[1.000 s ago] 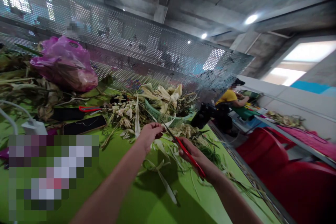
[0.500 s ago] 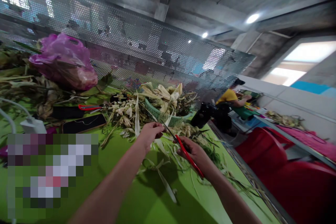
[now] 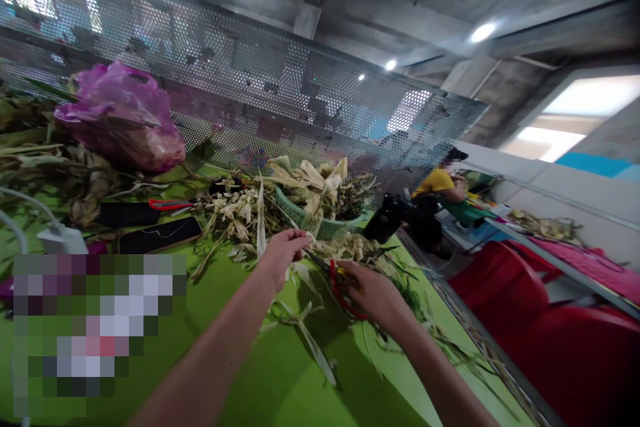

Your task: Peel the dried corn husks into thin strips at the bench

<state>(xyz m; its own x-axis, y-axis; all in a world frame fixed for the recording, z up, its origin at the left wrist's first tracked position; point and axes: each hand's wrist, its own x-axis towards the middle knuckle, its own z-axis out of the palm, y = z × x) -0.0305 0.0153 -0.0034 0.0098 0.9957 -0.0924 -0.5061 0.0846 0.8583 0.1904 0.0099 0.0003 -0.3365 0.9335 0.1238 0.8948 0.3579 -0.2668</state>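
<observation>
My left hand (image 3: 286, 255) is closed in a pinch on a small pale piece of dried husk (image 3: 309, 239), whose tip shows past the fingertips. My right hand (image 3: 373, 290) is wrapped round the red handles of a pair of scissors (image 3: 336, 288). The blades point up and left, ending close to my left fingertips. Just beyond both hands stands a green basket (image 3: 345, 228) heaped with dry husks (image 3: 315, 177). Cut strips of husk (image 3: 317, 353) lie on the green tabletop (image 3: 280, 387) below my hands.
Left of my hands lie a phone (image 3: 160, 235), a red-handled cutter (image 3: 170, 204) and a white charger (image 3: 63, 240). A pink plastic bag (image 3: 123, 117) sits behind them. A black camera (image 3: 387, 217) stands near the right edge. Red chairs (image 3: 500, 280) and a seated person (image 3: 437, 183) are further right.
My right hand has turned, so the scissors' handles now sit lower inside it and their blades angle differently. My left hand has shifted slightly left, still pinching the husk.
</observation>
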